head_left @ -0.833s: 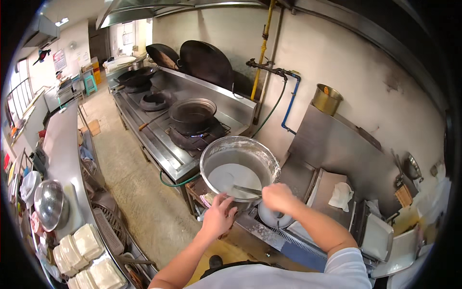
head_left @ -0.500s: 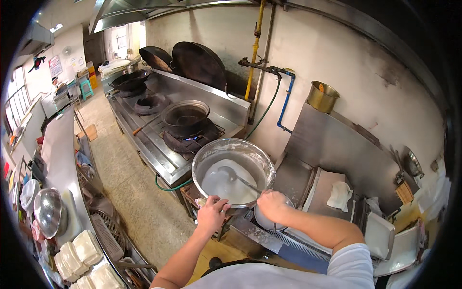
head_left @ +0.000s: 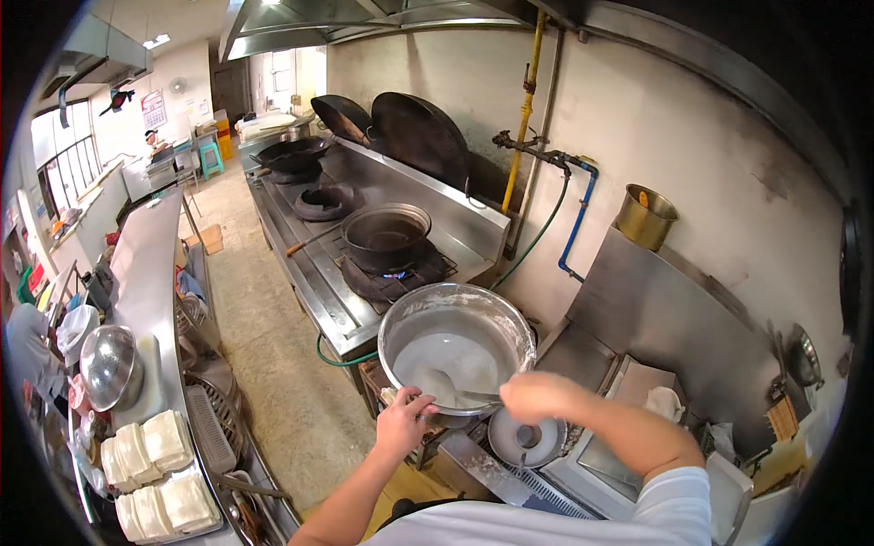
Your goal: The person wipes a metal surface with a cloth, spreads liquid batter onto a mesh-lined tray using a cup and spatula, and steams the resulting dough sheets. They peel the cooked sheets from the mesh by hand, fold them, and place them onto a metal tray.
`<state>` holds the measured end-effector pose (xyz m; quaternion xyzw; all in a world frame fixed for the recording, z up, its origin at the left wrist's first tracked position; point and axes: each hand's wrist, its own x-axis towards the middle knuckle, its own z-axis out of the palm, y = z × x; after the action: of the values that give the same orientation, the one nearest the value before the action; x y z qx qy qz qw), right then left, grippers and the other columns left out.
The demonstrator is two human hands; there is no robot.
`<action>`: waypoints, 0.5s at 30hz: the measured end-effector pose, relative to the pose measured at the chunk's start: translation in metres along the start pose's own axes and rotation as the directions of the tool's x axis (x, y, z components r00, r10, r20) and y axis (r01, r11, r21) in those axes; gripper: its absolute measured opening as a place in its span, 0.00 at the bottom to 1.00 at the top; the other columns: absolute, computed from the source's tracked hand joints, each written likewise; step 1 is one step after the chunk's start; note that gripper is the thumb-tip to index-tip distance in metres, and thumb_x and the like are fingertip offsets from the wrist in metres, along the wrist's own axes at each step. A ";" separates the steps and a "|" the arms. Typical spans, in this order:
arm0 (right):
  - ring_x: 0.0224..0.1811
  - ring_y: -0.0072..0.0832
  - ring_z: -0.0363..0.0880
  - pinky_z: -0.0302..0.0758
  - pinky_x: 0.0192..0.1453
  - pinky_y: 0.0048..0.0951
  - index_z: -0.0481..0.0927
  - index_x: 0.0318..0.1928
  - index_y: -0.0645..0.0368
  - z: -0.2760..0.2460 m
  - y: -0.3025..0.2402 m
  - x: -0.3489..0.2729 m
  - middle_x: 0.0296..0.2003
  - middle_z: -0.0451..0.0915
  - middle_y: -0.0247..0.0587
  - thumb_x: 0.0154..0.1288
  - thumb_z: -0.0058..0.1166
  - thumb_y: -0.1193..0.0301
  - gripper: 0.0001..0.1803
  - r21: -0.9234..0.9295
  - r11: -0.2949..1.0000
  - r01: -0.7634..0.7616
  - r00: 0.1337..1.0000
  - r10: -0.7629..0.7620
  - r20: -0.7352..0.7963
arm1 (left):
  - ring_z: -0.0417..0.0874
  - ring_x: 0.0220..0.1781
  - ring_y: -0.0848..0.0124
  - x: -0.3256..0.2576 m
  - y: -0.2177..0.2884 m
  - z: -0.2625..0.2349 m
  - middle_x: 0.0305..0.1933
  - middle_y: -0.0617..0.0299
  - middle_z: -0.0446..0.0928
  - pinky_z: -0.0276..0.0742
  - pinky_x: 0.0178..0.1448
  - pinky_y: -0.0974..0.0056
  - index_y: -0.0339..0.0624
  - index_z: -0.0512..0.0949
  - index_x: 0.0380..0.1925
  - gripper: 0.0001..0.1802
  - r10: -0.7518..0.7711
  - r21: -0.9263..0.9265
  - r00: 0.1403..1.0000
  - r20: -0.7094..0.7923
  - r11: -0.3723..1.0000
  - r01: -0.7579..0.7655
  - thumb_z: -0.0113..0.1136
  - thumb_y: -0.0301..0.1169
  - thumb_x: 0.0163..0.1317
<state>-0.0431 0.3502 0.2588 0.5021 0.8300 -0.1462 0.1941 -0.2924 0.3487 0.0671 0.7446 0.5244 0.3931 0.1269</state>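
A large metal bowl (head_left: 391, 314) holds a thin white liquid (head_left: 464, 350), with white residue along its inner wall. My left hand (head_left: 405, 423) is closed on the bowl's near rim, fingers bent over the edge. In my closed right hand (head_left: 542, 398) is the handle of a metal ladle (head_left: 442, 387), its scoop lying in the liquid near the close side. Just under my right hand stands a smaller pale bowl (head_left: 546, 448) with white contents and a round grey piece in its middle.
A dark pot (head_left: 387, 218) of brown liquid sits over a lit blue flame on the metal range (head_left: 319, 300). Empty woks (head_left: 419, 136) lean behind it. On the left counter are stacked white slabs (head_left: 164, 441) and a dome-shaped metal bowl (head_left: 109, 369). A person (head_left: 27, 341) stands at far left.
The ladle's scoop has moved toward the near side of the large bowl. My left hand stays at the rim. My view has shifted, and more of the smaller bowl shows.
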 end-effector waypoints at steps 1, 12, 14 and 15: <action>0.38 0.53 0.90 0.86 0.42 0.50 0.88 0.34 0.68 0.016 -0.005 0.001 0.33 0.87 0.63 0.59 0.55 0.74 0.11 -0.036 0.999 0.035 0.995 -0.038 -0.097 | 0.89 0.40 0.56 -0.001 -0.002 0.002 0.53 0.62 0.82 0.85 0.41 0.53 0.57 0.89 0.45 0.10 -0.003 -0.001 1.000 -0.007 1.000 0.003 0.71 0.40 0.65; 0.43 0.44 0.92 0.88 0.43 0.45 0.91 0.37 0.62 0.032 0.031 0.002 0.38 0.90 0.54 0.63 0.56 0.72 0.11 -0.278 0.959 -0.045 0.995 0.017 -0.101 | 0.89 0.41 0.57 0.000 0.006 0.001 0.53 0.63 0.82 0.85 0.43 0.53 0.57 0.90 0.45 0.11 -0.039 -0.004 0.999 0.006 0.999 0.039 0.73 0.35 0.62; 0.45 0.46 0.91 0.88 0.46 0.47 0.91 0.38 0.62 -0.006 0.028 -0.010 0.39 0.89 0.56 0.62 0.56 0.73 0.11 -0.242 0.970 -0.022 0.999 0.027 0.017 | 0.89 0.42 0.57 0.000 0.007 -0.001 0.53 0.64 0.82 0.85 0.43 0.54 0.57 0.89 0.45 0.11 -0.031 -0.010 1.000 -0.003 0.999 0.031 0.73 0.35 0.62; 0.45 0.49 0.90 0.87 0.46 0.49 0.90 0.39 0.63 -0.022 0.023 -0.013 0.40 0.89 0.57 0.61 0.55 0.75 0.12 -0.209 0.975 -0.072 0.994 0.089 0.070 | 0.89 0.42 0.57 -0.001 0.005 0.000 0.53 0.64 0.82 0.85 0.43 0.54 0.57 0.89 0.45 0.11 -0.035 -0.008 0.999 -0.003 0.999 0.035 0.73 0.35 0.62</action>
<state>-0.0214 0.3605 0.2832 0.5064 0.8112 -0.0714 0.2835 -0.2891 0.3455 0.0700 0.7342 0.5361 0.3938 0.1358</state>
